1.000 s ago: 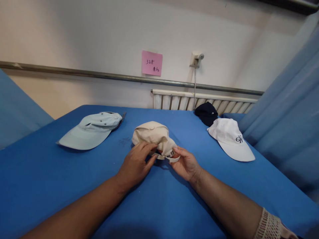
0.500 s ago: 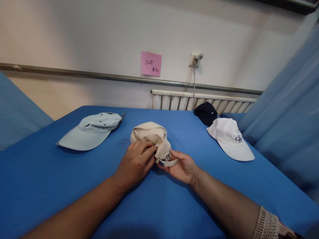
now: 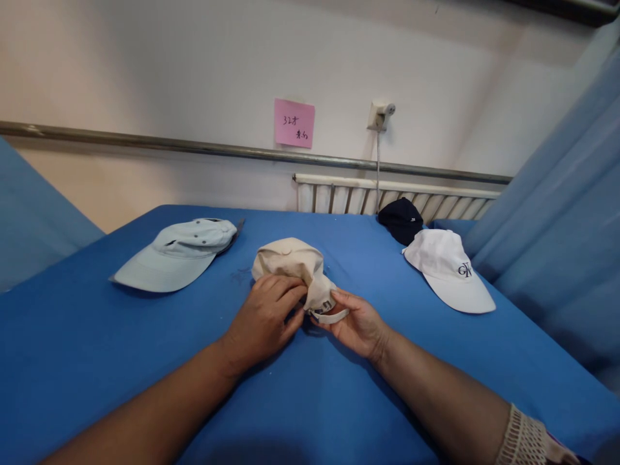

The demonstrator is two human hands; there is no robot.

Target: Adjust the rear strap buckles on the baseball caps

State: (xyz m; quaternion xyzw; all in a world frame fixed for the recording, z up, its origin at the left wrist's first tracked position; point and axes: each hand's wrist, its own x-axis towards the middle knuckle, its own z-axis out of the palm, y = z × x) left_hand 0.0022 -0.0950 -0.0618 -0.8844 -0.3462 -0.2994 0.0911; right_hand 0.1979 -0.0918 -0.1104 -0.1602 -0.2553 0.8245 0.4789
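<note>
A beige baseball cap (image 3: 290,255) rests on the blue-covered table (image 3: 310,400) in front of me, its back strap (image 3: 332,317) turned toward me. My left hand (image 3: 268,316) is closed on the cap's near left side, and the cloth hides some of its fingertips. With thumb above and fingers below, my right hand (image 3: 356,323) pinches the cap's edge at the strap. A small dark patch shows at the strap's left end. The cap's brim is hidden from view.
To the left lies a pale mint cap (image 3: 174,255). A white cap (image 3: 450,271) and a black cap (image 3: 401,221) sit at the right. Behind the table are a radiator (image 3: 339,194), a metal rail (image 3: 217,147) and a plugged-in cord (image 3: 378,161). Blue curtains (image 3: 557,226) hang at both sides.
The strap end of the beige cap has shifted slightly to the right with my right hand. My left fingers have moved a little along the cloth; both hands keep hold.
</note>
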